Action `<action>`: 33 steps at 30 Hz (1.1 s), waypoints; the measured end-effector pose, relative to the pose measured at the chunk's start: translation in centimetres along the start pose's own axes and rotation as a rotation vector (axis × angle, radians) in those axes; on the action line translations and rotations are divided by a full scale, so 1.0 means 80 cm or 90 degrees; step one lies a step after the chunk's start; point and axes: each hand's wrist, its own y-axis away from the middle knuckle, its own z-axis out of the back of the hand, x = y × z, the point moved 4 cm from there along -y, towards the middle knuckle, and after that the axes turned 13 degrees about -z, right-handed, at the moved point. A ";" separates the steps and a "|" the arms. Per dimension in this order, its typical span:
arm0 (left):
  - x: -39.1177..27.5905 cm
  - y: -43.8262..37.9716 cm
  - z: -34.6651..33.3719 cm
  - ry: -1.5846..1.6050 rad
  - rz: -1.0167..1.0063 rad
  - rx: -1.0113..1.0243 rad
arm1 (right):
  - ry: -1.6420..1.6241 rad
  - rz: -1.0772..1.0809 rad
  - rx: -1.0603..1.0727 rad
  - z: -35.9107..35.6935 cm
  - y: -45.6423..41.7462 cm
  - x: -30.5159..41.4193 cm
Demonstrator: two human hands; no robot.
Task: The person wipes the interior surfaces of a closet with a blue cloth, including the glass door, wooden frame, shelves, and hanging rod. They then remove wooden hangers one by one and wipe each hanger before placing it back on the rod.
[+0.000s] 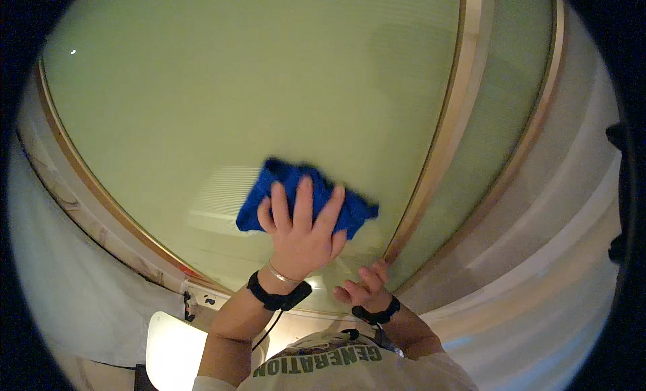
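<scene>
My left hand (303, 229) lies over a crumpled blue cloth (361, 212), its fingers spread and pressing it against a large, glossy pale green panel (262, 88). The cloth sticks out past the fingertips and on both sides of the hand. Lower right, my right hand (366, 287) has loosely bent fingers and appears to hold nothing. Its fingertips are at the lower end of a wooden frame strip (444, 134); whether they touch it I cannot tell. Both wrists wear black bands, and a cable hangs from the left one.
Right of the strip, a narrower green panel (489, 123) has a curved-looking wooden edge, with pale draped sheeting (545, 315) beyond. Another wooden edge (101, 189) bounds the left side, beside whitish sheeting (101, 280). A bright white rounded object (174, 350) stands lower left.
</scene>
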 end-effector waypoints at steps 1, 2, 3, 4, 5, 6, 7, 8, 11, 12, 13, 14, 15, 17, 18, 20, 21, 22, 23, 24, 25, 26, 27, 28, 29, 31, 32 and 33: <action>0.006 -0.017 0.005 0.015 0.045 0.015 | 0.008 0.000 0.011 -0.003 -0.002 0.002; 0.000 -0.031 0.009 -0.005 -0.001 -0.016 | 0.010 0.001 0.009 -0.003 -0.002 0.003; -0.003 -0.041 0.006 0.022 0.009 0.002 | 0.001 0.005 -0.009 -0.001 -0.006 0.005; -0.011 -0.045 0.008 0.007 -0.058 -0.041 | 0.030 0.014 0.003 -0.001 -0.007 0.007; -0.019 -0.045 0.007 0.012 -0.103 -0.054 | 0.046 0.026 -0.002 0.002 -0.012 0.008; -0.024 -0.040 -0.001 0.026 -0.135 -0.032 | 0.048 0.020 0.004 0.005 -0.017 0.009; -0.030 -0.028 -0.004 0.059 -0.148 -0.011 | 0.073 0.006 -0.015 0.011 -0.022 0.008; -0.032 -0.013 -0.004 0.071 -0.178 -0.023 | 0.082 -0.023 -0.026 0.014 -0.028 0.008; -0.041 0.033 -0.011 0.054 -0.272 -0.023 | 0.049 -0.133 0.006 0.011 -0.035 -0.006; -0.040 0.039 -0.014 0.049 -0.302 -0.021 | 0.013 -0.184 0.021 0.007 -0.035 -0.013; -0.038 0.045 -0.019 0.077 -0.293 0.007 | -0.027 -0.232 0.084 -0.002 -0.028 -0.021; -0.040 0.042 -0.022 0.085 -0.291 0.007 | -0.086 -0.291 0.143 -0.010 -0.021 -0.031; -0.045 0.036 -0.024 0.088 -0.299 0.017 | -0.151 -0.342 0.169 -0.015 -0.009 -0.040; -0.046 0.002 -0.015 0.249 -0.181 -0.078 | -0.196 -0.329 0.127 -0.012 0.011 -0.053; -0.044 -0.013 -0.003 0.271 -0.199 -0.194 | -0.218 -0.360 0.145 -0.009 0.026 -0.057; -0.084 -0.066 0.006 0.249 -0.231 -0.255 | -0.232 -0.352 0.118 0.006 0.046 -0.069; -0.081 -0.090 0.013 0.258 -0.223 -0.196 | -0.231 -0.384 0.144 0.008 0.054 -0.075; -0.078 -0.113 0.015 0.194 -0.213 -0.119 | -0.251 -0.373 0.127 0.002 0.057 -0.071; -0.069 -0.132 0.018 0.163 -0.207 -0.121 | -0.275 -0.414 0.124 -0.003 0.059 -0.072; -0.056 -0.143 0.027 0.172 -0.190 -0.150 | -0.307 -0.390 0.140 -0.013 0.058 -0.065; -0.031 -0.145 0.031 0.157 -0.129 -0.095 | -0.337 -0.416 0.177 -0.026 0.059 -0.060; 0.001 -0.137 0.047 0.146 -0.147 -0.136 | -0.347 -0.447 0.266 -0.050 0.059 -0.045; 0.012 -0.129 0.046 0.121 -0.150 -0.123 | -0.339 -0.423 0.222 -0.059 0.054 -0.036; 0.003 -0.120 0.034 0.097 -0.151 -0.106 | -0.313 -0.404 0.223 -0.056 0.051 -0.037; -0.016 -0.107 0.021 0.081 -0.167 -0.050 | -0.333 -0.404 0.185 -0.055 0.046 -0.036; -0.032 -0.071 0.002 0.086 -0.182 -0.017 | -0.301 -0.389 0.266 -0.058 0.039 -0.036; -0.040 -0.048 -0.001 0.108 -0.168 -0.025 | -0.328 -0.391 0.236 -0.057 0.035 -0.035; -0.039 -0.025 -0.005 0.124 -0.152 -0.015 | -0.302 -0.368 0.272 -0.060 0.030 -0.032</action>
